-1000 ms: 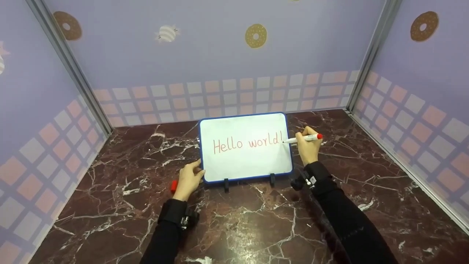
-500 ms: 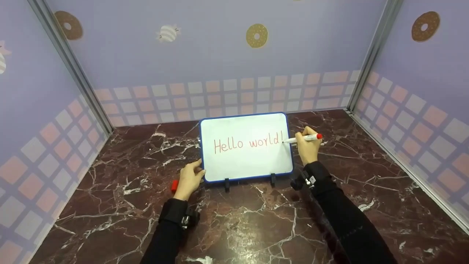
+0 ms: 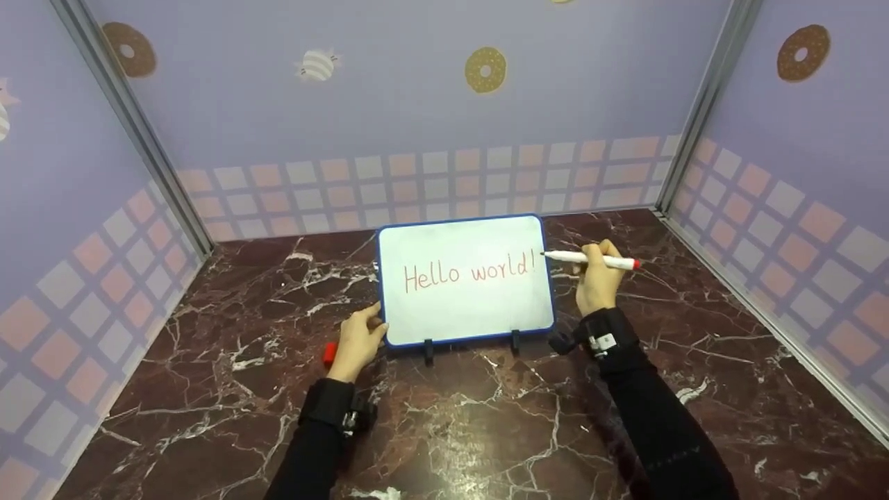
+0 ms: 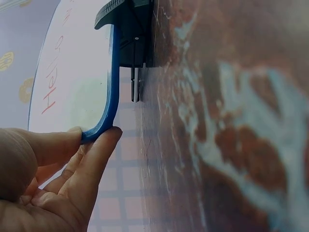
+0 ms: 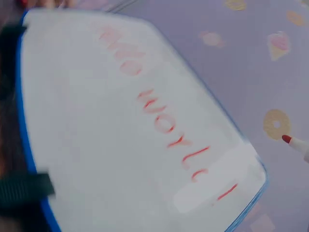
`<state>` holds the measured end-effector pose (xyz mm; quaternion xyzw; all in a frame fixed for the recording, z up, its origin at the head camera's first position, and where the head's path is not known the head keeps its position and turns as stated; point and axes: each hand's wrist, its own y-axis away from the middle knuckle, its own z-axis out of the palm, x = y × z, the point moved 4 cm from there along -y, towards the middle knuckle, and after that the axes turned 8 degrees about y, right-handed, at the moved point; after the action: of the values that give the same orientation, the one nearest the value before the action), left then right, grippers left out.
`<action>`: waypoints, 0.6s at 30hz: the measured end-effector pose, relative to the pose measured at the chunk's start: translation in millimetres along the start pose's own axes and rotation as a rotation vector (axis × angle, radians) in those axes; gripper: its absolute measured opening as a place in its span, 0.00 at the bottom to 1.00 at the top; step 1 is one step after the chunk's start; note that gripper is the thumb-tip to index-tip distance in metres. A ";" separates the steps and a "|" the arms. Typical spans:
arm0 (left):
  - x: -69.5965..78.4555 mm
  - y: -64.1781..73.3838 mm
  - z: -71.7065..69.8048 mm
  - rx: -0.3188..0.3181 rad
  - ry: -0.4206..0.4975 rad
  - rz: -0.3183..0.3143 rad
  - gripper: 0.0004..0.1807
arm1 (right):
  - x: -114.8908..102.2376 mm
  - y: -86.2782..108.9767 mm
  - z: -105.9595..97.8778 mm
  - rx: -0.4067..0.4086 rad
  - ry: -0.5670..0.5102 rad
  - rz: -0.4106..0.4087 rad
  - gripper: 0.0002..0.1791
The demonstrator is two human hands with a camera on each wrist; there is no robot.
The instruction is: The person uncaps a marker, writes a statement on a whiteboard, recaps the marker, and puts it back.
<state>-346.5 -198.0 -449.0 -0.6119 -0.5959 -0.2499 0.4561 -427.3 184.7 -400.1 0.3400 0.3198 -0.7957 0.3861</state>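
Observation:
A small whiteboard (image 3: 465,305) with a blue frame stands propped on dark clips (image 3: 428,351). Red handwriting on it reads "Hello world!". My left hand (image 3: 359,340) pinches its lower left corner, thumb on the front and fingers behind, as the left wrist view shows. My right hand (image 3: 599,278) grips a white marker (image 3: 566,257) with a red end, to the right of the board. The marker's tip overlaps the board's right edge in the head view. In the right wrist view, the red marker tip (image 5: 287,139) shows apart from the board's surface.
A small red object (image 3: 330,353) lies on the table beside the left wrist, partly hidden by it. The tabletop (image 3: 472,430) is dark red marble pattern. Purple panels (image 3: 396,104) with printed doughnuts and squares enclose the back and both sides.
My right hand has drawn the marker away to the right and slightly up from the exclamation mark, which now has its dot. The left hand stays at the board's corner.

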 end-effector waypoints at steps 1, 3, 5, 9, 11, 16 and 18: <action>0.8 0.1 0.1 -0.001 -0.023 0.012 0.23 | -0.2 1.5 -2.2 0.008 -0.050 0.043 0.25; 2.8 -0.1 -0.4 -0.008 -0.067 0.030 0.23 | -0.5 4.9 -6.8 0.018 -0.139 0.131 0.24; 5.1 -0.9 -3.0 -0.025 -0.107 0.046 0.24 | -0.4 8.1 -11.1 0.022 -0.205 0.212 0.23; 11.3 -2.5 -17.8 -0.049 -0.196 0.047 0.25 | -3.4 10.1 -15.7 0.007 -0.295 0.296 0.22; 15.4 -1.7 -29.4 -0.035 -0.286 0.055 0.26 | -6.2 9.2 -17.1 0.009 -0.327 0.311 0.21; 13.6 4.6 -51.9 -0.016 -0.543 -0.046 0.33 | -12.9 5.0 -20.7 0.043 -0.380 0.309 0.20; 6.5 7.1 -54.1 -0.052 -0.592 -0.130 0.34 | -13.9 3.9 -22.2 0.052 -0.391 0.308 0.20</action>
<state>-325.8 -240.1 -420.5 -0.6301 -0.7344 -0.1045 0.2297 -411.0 205.3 -402.6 0.2343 0.1630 -0.7860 0.5484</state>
